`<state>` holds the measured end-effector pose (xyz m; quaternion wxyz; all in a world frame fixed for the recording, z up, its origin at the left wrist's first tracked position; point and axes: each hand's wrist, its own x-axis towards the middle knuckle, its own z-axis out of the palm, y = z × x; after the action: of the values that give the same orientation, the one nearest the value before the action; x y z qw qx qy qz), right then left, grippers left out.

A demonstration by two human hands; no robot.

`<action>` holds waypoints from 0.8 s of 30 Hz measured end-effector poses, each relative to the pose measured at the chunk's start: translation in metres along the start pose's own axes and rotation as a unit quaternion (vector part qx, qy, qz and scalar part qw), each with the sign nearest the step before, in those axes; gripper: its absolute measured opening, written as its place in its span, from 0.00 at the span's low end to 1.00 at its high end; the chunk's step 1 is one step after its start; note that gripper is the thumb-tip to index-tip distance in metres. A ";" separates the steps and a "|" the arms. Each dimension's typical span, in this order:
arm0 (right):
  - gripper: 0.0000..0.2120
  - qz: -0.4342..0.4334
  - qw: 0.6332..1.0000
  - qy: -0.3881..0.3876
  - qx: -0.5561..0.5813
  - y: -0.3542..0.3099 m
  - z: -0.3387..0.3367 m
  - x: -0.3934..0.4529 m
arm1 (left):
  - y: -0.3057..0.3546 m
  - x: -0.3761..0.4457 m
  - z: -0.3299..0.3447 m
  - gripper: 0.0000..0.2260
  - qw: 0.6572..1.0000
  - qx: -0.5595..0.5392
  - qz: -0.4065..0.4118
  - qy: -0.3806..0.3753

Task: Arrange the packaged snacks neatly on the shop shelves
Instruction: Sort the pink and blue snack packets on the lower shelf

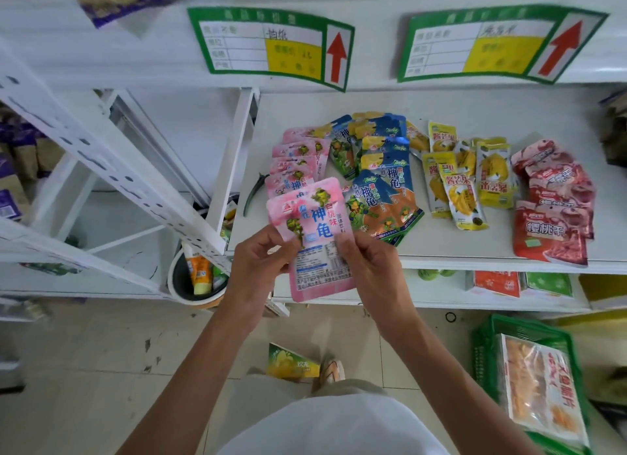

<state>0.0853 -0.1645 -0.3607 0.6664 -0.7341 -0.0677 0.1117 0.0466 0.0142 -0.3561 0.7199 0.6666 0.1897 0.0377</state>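
A: What have the hands got?

B: The left hand [263, 254] and right hand [368, 261] each pinch pink packs [307, 227], fingers curled round the lower edges. There look to be at least two: one face-up, one behind showing its printed back. They're held just in front of the shelf [475, 115] edge, at its left end.

A: And the rest?

B: On the shelf, a pink row [295, 159] runs back along the left end. Touching it on the right is a blue pile [383, 169], loosely fanned. Further right are the yellow packs [464, 180], then the red packs [556, 203] nearest the shelf's right end.

A: How will those pouches handle?

B: Light and thin, I'd judge, with a glossy film that's likely slippery. They bend rather than hold shape, so stacked ones may slide apart.

A: Best hold?

B: By the flat sealed edges, thumb on top and fingers beneath, squaring them before laying them onto the pink row.
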 end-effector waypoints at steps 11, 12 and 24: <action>0.23 -0.021 0.997 0.028 -0.072 0.006 0.013 -0.012 | -0.002 -0.005 -0.002 0.09 0.995 0.075 0.047 0.033; 0.23 -0.029 0.996 0.039 -0.076 0.006 0.012 -0.013 | -0.001 -0.003 -0.005 0.10 0.993 0.092 0.065 0.026; 0.22 -0.069 0.996 0.047 -0.034 0.003 0.007 -0.012 | 0.012 0.004 -0.008 0.14 0.980 0.118 0.139 0.083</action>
<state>0.0717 -0.1615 -0.3636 0.6496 -0.7543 -0.0910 0.0284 0.0503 0.0247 -0.3457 0.6058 0.7612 0.1569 0.1702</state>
